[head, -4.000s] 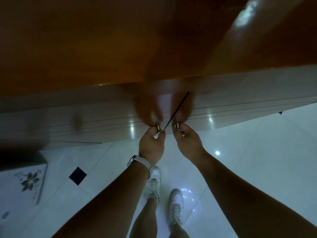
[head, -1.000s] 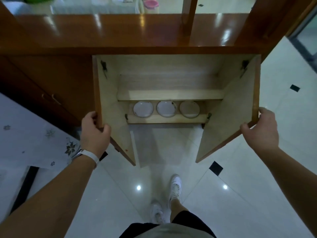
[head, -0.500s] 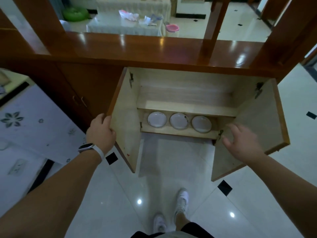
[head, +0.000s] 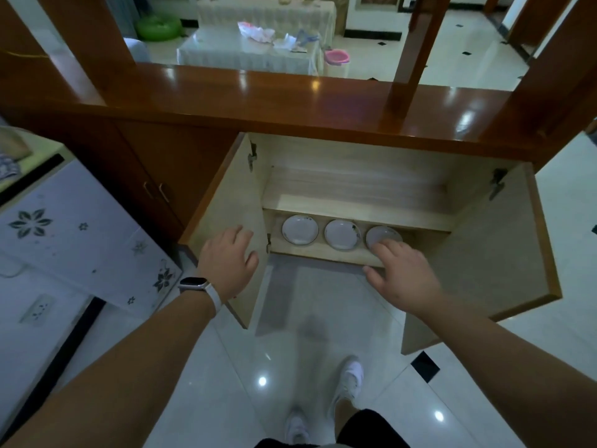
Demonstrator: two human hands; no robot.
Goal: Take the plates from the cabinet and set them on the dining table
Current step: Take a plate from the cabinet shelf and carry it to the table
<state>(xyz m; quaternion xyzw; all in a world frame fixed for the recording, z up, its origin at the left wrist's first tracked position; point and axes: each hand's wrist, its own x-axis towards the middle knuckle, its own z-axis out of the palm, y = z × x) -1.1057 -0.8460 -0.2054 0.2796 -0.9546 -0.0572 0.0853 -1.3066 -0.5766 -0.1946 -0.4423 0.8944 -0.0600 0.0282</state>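
Observation:
The low wooden cabinet (head: 355, 182) stands with both doors swung wide. On its bottom shelf lie three white plates in a row: the left plate (head: 299, 230), the middle plate (head: 342, 234) and the right plate (head: 382, 236). My right hand (head: 402, 273) hovers with spread fingers over the near edge of the right plate, holding nothing. My left hand (head: 227, 260), a white watch on its wrist, floats open in front of the left door (head: 226, 205), apart from it.
A table with a floral white cloth (head: 64, 240) stands at my left. Beyond the glossy cabinet top (head: 290, 98), another covered table (head: 248, 50) holds clutter, with a pink basin (head: 337, 56) beside it. The right door (head: 494, 250) juts out over the tiled floor.
I pulled both doors open by their knobs. Since half a second ago my left hand has let go of the left door, and my right hand has moved in toward the right plate.

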